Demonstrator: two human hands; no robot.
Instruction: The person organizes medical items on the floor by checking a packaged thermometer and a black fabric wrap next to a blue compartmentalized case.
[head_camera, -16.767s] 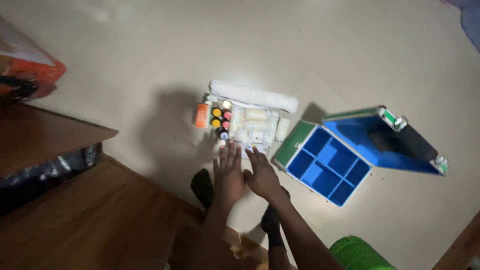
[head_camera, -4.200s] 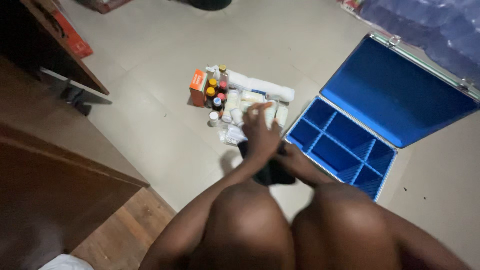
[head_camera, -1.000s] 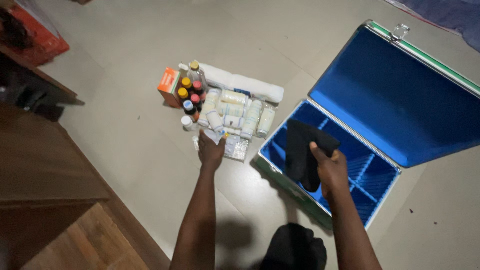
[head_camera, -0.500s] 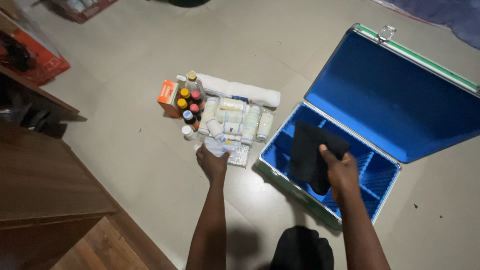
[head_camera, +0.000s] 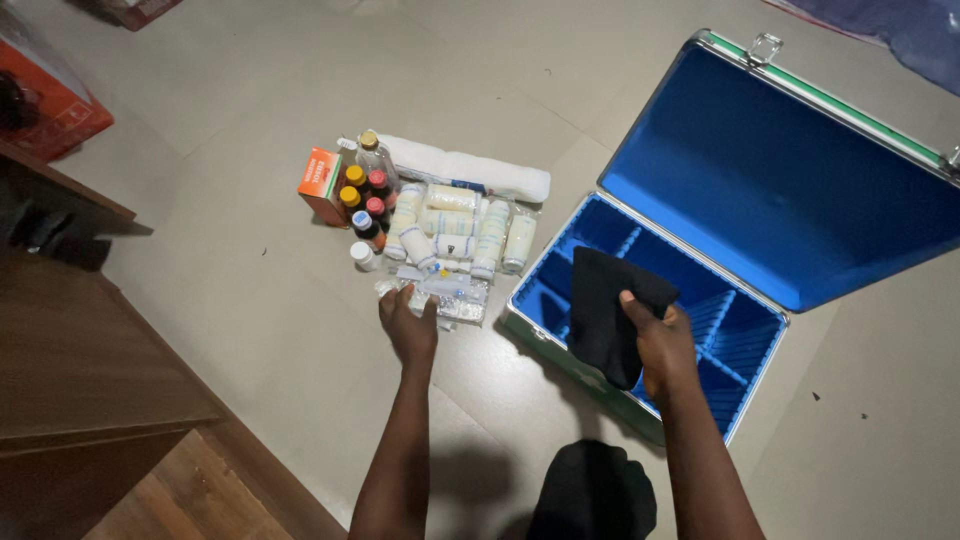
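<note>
My right hand (head_camera: 663, 345) now pinches the black cloth (head_camera: 608, 312) lower into the blue case (head_camera: 700, 310); left hand (head_camera: 408, 322) stays spread, empty, on the packets (head_camera: 445, 295). Wiping looks underway.

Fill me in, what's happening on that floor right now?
A person crouches over an open blue case. The right hand holds a black cloth over the case's compartments. The left hand rests on clear packets at the near edge of a pile of bandage rolls and small bottles.
</note>
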